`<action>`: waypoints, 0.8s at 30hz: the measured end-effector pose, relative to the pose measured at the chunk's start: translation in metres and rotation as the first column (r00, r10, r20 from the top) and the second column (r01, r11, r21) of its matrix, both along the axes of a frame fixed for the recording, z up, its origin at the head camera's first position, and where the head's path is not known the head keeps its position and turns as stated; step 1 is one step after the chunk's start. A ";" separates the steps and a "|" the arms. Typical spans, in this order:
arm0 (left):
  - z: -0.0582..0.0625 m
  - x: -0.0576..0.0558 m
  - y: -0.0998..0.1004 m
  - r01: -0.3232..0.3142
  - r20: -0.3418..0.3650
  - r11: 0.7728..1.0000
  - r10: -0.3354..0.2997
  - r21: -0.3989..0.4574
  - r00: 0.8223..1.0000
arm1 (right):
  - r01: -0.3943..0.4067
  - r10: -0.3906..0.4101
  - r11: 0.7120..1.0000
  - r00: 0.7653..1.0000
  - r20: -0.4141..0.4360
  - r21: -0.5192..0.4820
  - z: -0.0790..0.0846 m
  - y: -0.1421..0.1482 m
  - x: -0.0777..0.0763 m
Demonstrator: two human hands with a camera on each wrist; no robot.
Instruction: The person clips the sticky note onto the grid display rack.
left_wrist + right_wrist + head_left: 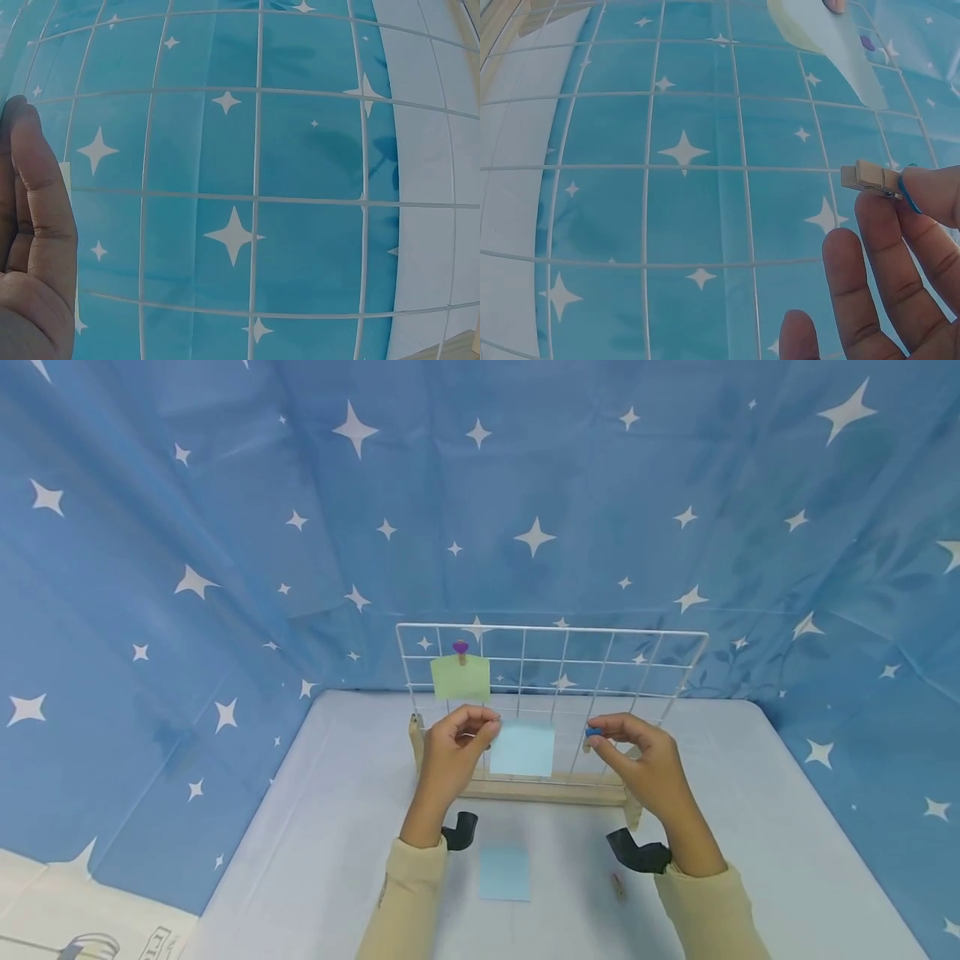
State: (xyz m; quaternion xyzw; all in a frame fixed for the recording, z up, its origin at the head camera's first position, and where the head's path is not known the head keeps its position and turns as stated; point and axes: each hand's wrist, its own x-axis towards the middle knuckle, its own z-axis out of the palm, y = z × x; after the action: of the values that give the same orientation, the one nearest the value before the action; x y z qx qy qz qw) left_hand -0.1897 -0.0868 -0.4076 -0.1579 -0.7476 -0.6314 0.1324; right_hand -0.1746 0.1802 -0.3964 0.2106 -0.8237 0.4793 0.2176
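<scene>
Head view: I see the left hand (456, 745) pinching a blue note (522, 748) by its left edge before the wire grid (551, 628); rightward, apart, the right hand (641, 758) pinches a clothespin (593, 732).

Your clothespin (868, 175) is tan and blue, your sticky note (522, 749) light blue, your sleeves (411, 893) beige. Your grid (256, 199) is white; the blue curtain (607, 485) has white four-pointed stars (535, 537).
</scene>
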 end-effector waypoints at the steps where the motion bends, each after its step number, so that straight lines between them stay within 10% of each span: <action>1: 0.000 -0.001 0.000 -0.003 -0.004 1.000 0.003 -0.004 1.000 | 0.001 -0.001 1.000 1.000 -0.001 0.000 0.001 0.000 0.000; 24: 0.009 -0.014 0.011 -0.052 -0.076 0.999 0.052 -0.003 0.996 | 0.020 -0.019 0.999 1.000 0.025 -0.037 0.014 -0.002 -0.006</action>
State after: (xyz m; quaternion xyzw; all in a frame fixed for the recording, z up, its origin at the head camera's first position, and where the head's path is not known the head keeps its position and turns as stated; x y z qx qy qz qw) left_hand -0.2040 -0.0763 -0.3984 -0.1625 -0.7474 -0.6195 0.1765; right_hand -0.1809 0.1786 -0.3822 0.1928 -0.8193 0.4950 0.2159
